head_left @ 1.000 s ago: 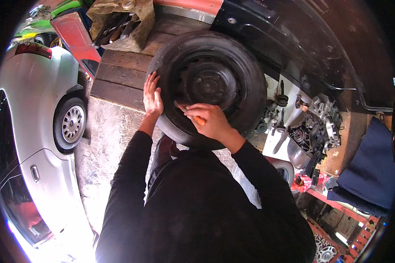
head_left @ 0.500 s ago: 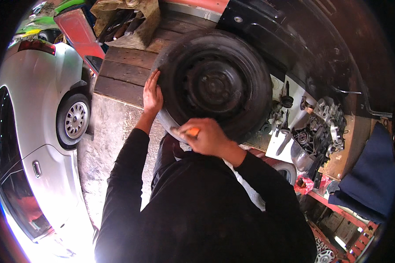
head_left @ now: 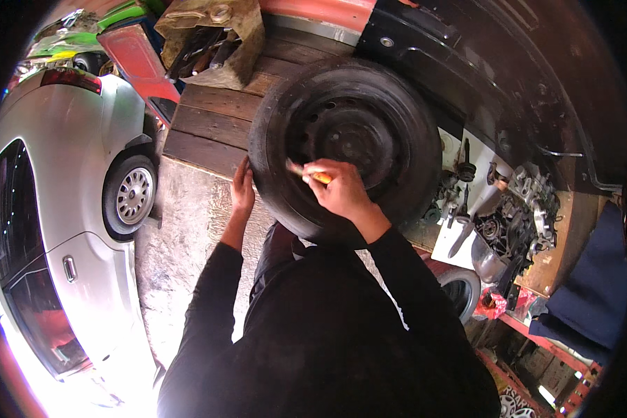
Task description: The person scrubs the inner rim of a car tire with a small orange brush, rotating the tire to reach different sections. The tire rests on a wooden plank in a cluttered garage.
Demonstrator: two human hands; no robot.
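Around black wheel (head_left: 350, 145), silver car (head_left: 66, 191), engine parts (head_left: 507, 217)

Lit hard from 7–8 o'clock, burnt to white along the silver car (head_left: 70, 230) | dim at 1–2 o'clock, shadowed across the wheel (head_left: 352, 143) | fisheye-bent, black-rimmed, colour-fringed at 8 o'clock

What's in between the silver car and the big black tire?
In the head view, pale floor, wooden planks and the left hand, at the edge of the black tire, lie between it and the silver car.
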